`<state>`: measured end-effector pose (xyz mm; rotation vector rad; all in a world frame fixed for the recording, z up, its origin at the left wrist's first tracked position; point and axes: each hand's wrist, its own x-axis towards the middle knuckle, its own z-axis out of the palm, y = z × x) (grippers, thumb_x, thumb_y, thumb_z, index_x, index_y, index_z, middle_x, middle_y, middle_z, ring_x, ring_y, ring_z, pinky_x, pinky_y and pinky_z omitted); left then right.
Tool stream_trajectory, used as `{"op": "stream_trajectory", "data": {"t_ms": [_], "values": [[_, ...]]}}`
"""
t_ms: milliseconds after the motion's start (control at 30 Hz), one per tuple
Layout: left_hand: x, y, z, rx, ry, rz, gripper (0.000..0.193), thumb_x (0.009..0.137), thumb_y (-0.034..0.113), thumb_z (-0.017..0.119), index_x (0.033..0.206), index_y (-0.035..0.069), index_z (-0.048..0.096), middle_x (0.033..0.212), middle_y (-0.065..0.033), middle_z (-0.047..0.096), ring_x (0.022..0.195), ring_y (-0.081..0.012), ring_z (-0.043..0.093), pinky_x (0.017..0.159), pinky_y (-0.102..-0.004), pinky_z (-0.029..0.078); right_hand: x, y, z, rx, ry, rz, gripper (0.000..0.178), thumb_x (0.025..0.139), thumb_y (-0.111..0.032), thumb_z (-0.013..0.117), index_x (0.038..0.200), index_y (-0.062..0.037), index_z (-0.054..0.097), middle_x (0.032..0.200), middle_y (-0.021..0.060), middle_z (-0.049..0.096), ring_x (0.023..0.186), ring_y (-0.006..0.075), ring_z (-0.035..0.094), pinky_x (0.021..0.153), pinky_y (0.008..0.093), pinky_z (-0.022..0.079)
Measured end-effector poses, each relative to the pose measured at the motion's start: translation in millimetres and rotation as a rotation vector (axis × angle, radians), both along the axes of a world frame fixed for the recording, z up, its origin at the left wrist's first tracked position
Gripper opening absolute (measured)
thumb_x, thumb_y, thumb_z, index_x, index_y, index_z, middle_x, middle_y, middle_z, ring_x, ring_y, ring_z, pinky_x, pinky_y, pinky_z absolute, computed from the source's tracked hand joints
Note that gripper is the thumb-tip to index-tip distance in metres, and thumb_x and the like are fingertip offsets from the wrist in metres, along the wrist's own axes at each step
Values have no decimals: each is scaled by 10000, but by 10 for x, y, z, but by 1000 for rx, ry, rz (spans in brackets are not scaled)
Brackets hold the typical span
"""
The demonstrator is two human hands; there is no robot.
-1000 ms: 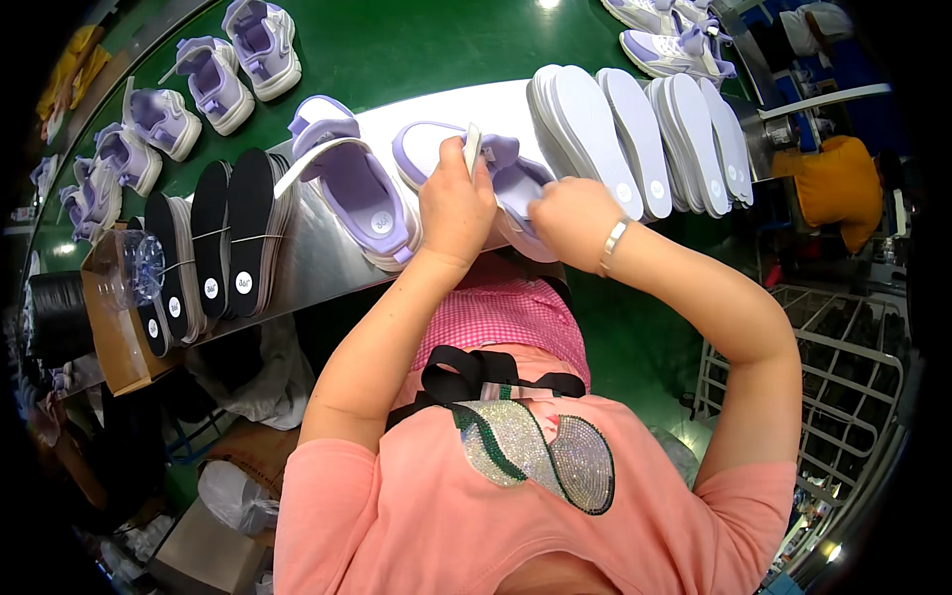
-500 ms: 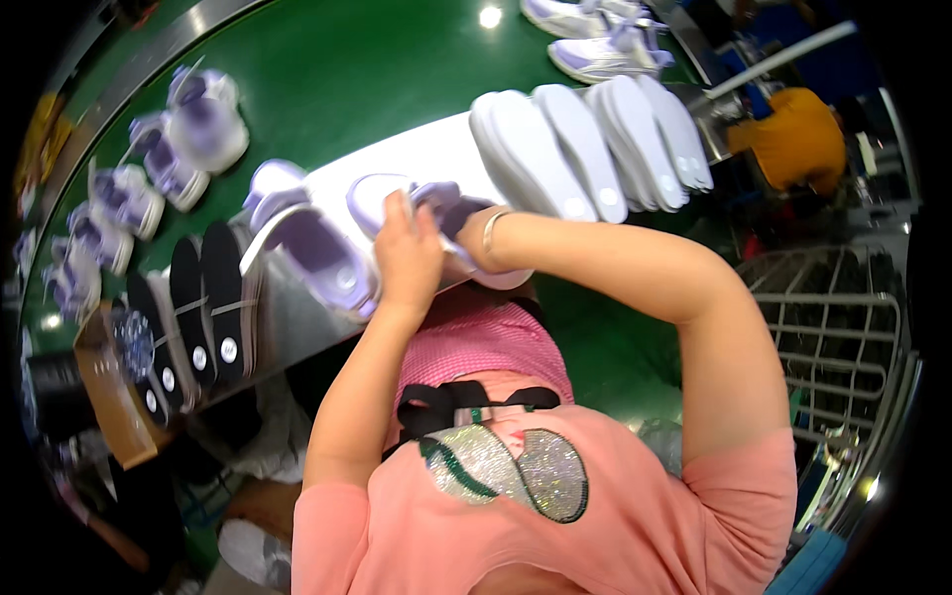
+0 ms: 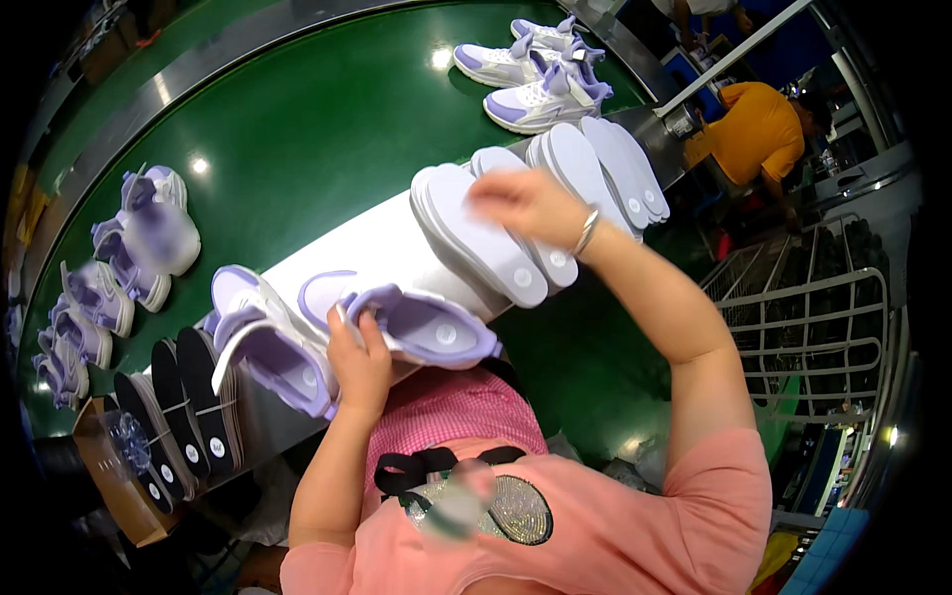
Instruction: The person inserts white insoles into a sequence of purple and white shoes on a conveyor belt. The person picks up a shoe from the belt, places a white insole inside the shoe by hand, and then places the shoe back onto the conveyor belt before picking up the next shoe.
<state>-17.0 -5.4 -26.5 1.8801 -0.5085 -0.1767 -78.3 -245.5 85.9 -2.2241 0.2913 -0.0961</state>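
My left hand (image 3: 359, 372) is closed on the tongue or strap side of a white and purple sneaker (image 3: 436, 325), which lies tilted with its opening facing up and a pale insole inside. Beside it on the left lies a similar sneaker (image 3: 278, 362), also with its opening up. Above the stacks of white insoles (image 3: 481, 238) is my right hand (image 3: 531, 206), its fingers smeared by motion. Whether those fingers touch or grip an insole cannot be told.
Black insoles (image 3: 198, 402) stand in tied bundles at the left, by a cardboard box (image 3: 104, 476). More sneakers (image 3: 129, 248) line the green belt (image 3: 307, 129), with others (image 3: 545, 99) at the far right. A wire basket (image 3: 813, 327) and a person in orange (image 3: 759, 134) are rightward.
My right hand has come out of the sneaker and moved up and right over the white insoles. The left hand keeps hold of the sneaker, whose opening now shows. The view has shifted.
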Motion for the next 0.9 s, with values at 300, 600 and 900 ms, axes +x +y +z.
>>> {"op": "stream_trajectory", "data": {"t_ms": [300, 600, 900], "values": [[0, 22, -27, 26, 22, -90, 230, 841, 58, 447, 1042, -53, 429, 898, -164, 503, 819, -237, 513, 740, -308, 417, -12, -2752, -658, -977, 191, -757, 638, 634, -302, 694, 1164, -57, 437, 1083, 139, 564, 1018, 314, 525, 868, 415, 404], [-40, 106, -128, 147, 23, -110, 265, 879, 129, 423, 1084, -33, 374, 963, -119, 451, 852, -186, 471, 770, -289, 390, 1139, -3060, -877, -531, -54, -485, 647, 649, -297, 688, 1168, -25, 414, 1077, 208, 547, 1007, 304, 537, 840, 355, 427], [-5, 60, -169, 85, -1, -114, 276, 893, 143, 416, 1091, -46, 377, 1002, -140, 450, 910, -211, 474, 813, -303, 381, 469, -2846, -598, -525, -281, -688, 480, 725, -335, 629, 1057, 5, 557, 1051, 192, 568, 974, 298, 547, 836, 342, 427]]}}
